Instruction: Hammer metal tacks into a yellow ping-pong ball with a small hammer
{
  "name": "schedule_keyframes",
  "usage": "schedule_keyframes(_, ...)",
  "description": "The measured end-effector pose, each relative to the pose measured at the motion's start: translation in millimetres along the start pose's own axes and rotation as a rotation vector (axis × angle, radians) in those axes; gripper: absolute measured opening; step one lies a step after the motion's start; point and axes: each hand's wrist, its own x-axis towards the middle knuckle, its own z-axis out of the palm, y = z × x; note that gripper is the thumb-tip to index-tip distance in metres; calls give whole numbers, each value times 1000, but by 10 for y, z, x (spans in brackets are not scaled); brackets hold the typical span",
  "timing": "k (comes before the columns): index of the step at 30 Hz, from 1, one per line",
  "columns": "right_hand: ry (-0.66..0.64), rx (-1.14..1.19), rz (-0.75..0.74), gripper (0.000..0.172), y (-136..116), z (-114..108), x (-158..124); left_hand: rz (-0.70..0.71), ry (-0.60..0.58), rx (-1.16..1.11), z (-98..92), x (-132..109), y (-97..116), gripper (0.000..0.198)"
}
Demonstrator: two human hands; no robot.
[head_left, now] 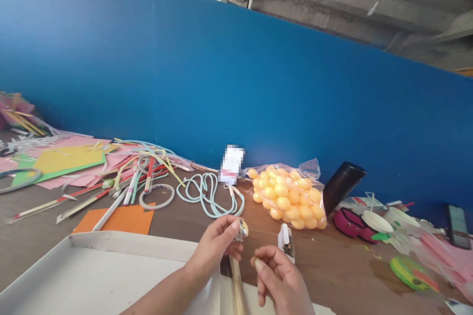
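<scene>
- Currently, the left hand (214, 246) is pinching a small ball (242, 230), orange with a shiny wrapped face, at lower centre of the frame; its fingers are closing around the ball's near side.
- The right hand (277, 278) is hovering just beside it, lower right of centre, fingers curled nearly shut; whether they are gripping anything cannot be told.
- A wooden stick (236, 285) is lying directly below the ball, along the edge of a white tray (111, 275) at lower left.
- A bag of orange balls (290, 197) is resting on the worktop (332, 261), right of centre.
- For a clean result, keeping the pinch light and steady, and the ball turned toward the right fingers, is advisable.
</scene>
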Motion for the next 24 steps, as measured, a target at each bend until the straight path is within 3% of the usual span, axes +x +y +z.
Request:
schedule_keyframes(10, 3, -46, -88, 25, 22, -54, 82, -21, -47, -195, -11, -11, 79, 32)
schedule_keyframes(14, 28, -83, -102, 23, -107, 55, 103, -24, -73, -218, -23, -8, 99, 31)
schedule_keyframes(18, -34, -112, -133, 22, -311, 209, 165, -12, -88, -235, -31, -5, 89, 30)
schedule_keyframes(24, -91, 11, -91, 20, -452, 390, 252, 19, -103, -260, -39, 13, 88, 29)
